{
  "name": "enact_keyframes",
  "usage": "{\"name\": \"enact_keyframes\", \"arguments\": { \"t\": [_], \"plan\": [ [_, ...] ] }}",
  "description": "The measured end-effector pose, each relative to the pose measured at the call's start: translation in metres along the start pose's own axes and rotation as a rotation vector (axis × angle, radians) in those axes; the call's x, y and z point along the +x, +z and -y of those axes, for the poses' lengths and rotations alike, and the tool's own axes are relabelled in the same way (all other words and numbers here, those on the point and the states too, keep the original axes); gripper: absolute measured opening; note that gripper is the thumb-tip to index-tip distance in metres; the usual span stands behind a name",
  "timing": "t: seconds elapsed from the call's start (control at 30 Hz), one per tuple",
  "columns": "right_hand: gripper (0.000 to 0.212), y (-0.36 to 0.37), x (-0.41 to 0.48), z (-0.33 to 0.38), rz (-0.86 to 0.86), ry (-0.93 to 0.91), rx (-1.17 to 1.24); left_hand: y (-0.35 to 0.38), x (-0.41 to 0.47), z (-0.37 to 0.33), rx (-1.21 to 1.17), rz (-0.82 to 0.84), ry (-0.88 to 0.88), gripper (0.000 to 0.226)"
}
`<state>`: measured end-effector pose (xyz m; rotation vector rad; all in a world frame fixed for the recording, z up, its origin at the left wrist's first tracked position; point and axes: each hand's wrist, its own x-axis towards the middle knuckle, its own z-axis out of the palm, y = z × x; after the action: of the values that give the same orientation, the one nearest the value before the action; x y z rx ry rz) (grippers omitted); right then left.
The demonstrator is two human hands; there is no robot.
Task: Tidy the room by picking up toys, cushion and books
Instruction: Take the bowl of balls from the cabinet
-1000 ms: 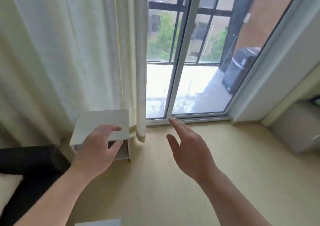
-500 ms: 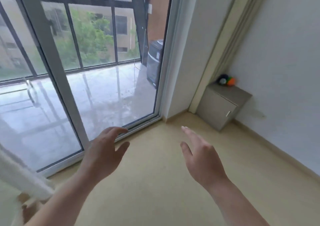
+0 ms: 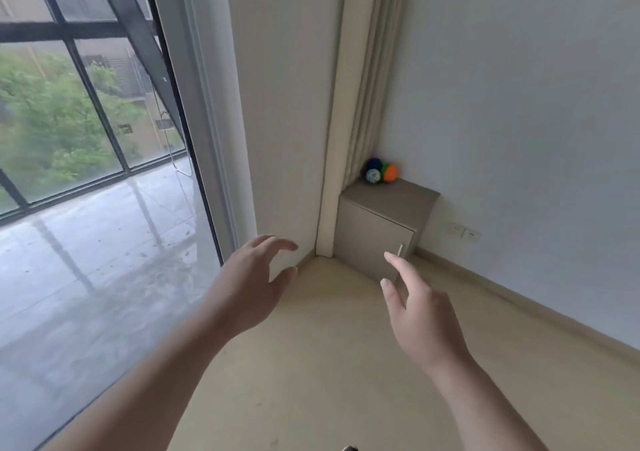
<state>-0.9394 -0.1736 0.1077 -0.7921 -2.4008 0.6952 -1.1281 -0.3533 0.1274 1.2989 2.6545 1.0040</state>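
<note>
Three small toy balls [image 3: 381, 171], one dark blue, one pale blue and one orange and green, sit together on top of a low grey cabinet [image 3: 374, 232] in the far corner. My left hand [image 3: 249, 288] is held out in front of me, empty, fingers loosely bent. My right hand [image 3: 419, 312] is also held out and empty, its fingers relaxed and pointing toward the cabinet. Both hands are well short of the balls.
A tall glass sliding door [image 3: 86, 173] fills the left side, with a balcony beyond. A folded curtain [image 3: 370, 87] hangs in the corner above the cabinet. Bare beige floor [image 3: 329, 364] runs to the white wall [image 3: 519, 104] on the right.
The view has swung right, away from the white side table and curtain, to the corner cabinet with the balls, which looks nearer now. Both hands stay held out and empty.
</note>
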Motion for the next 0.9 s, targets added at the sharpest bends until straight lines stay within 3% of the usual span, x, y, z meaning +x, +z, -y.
{"name": "enact_keyframes", "arguments": {
  "t": [0.3, 0.57, 0.9],
  "plan": [
    [0.036, -0.01, 0.27, -0.059, -0.083, -0.097, 0.022, 0.031, 0.242, -0.02, 0.048, -0.049, -0.073, 0.029],
    [0.038, 0.042, 0.482, -0.125, -0.067, -0.215, -0.014, 0.087, 0.456, 0.006, 0.028, -0.096, -0.037, 0.03],
    [0.042, 0.079, 0.699, -0.215, -0.014, -0.049, -0.031, 0.16, 0.702, 0.012, 0.008, 0.03, 0.001, 0.032]
  ]
}}
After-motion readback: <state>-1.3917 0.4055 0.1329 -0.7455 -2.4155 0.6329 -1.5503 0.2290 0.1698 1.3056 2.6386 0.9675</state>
